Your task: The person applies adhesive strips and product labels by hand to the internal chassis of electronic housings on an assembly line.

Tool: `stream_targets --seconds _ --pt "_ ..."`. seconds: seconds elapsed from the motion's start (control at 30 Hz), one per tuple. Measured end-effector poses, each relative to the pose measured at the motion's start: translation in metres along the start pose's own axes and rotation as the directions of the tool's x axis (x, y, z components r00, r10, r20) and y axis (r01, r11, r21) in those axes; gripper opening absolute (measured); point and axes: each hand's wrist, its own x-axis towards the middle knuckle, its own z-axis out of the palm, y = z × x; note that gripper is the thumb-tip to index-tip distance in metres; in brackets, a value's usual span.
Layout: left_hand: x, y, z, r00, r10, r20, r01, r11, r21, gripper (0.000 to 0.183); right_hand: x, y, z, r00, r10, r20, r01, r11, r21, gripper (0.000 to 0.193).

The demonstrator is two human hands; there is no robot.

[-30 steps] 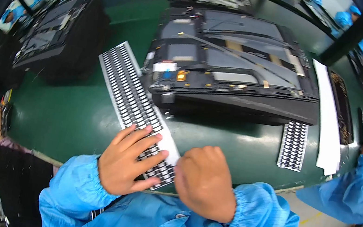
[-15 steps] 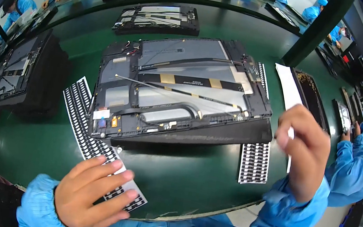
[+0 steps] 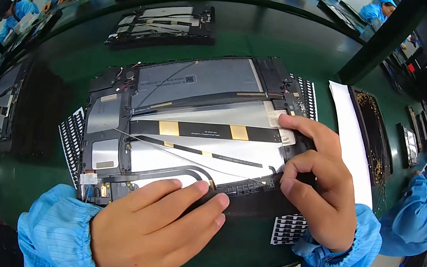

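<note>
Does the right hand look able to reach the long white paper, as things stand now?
Probably yes: the right hand is at the right side of the opened device, the white paper lies close beside this hand with its upper part uncovered, and nothing seems to stand between them.

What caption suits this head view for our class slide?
Left hand and right hand at the edges of an opened electronic device above a green workbench.

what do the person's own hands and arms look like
The left hand and right hand are bare, with no gloves or rings visible. Loose bright blue sleeves with fine darker lines cover the forearms, ending in gathered cuffs.
</note>
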Motion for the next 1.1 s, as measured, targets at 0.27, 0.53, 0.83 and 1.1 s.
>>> stream_targets --seconds 0.27,0.53,0.83,1.1 --pt "0.011 0.009 -0.007 0.997 -0.069 0.034 0.066 0.995 0.072 0.030 0.001 0.000 0.002 1.000 -0.022 -0.006 0.022 0.996 -0.082 0.005" --pt "0.031 0.008 0.015 1.000 0.006 0.026 -0.009 0.991 0.134 0.022 -0.002 0.002 -0.003 0.998 -0.037 -0.058 0.035 0.999 -0.032 0.007" --pt "0.038 0.013 0.012 0.998 -0.016 0.063 0.005 0.986 0.169 0.021 -0.005 0.011 -0.011 0.988 -0.151 -0.022 0.150 0.987 -0.052 0.018" --pt "0.040 0.011 0.014 0.997 -0.009 0.070 -0.006 0.978 0.209 0.020 -0.005 0.001 -0.003 0.925 -0.379 -0.013 0.328 0.818 -0.472 0.019"
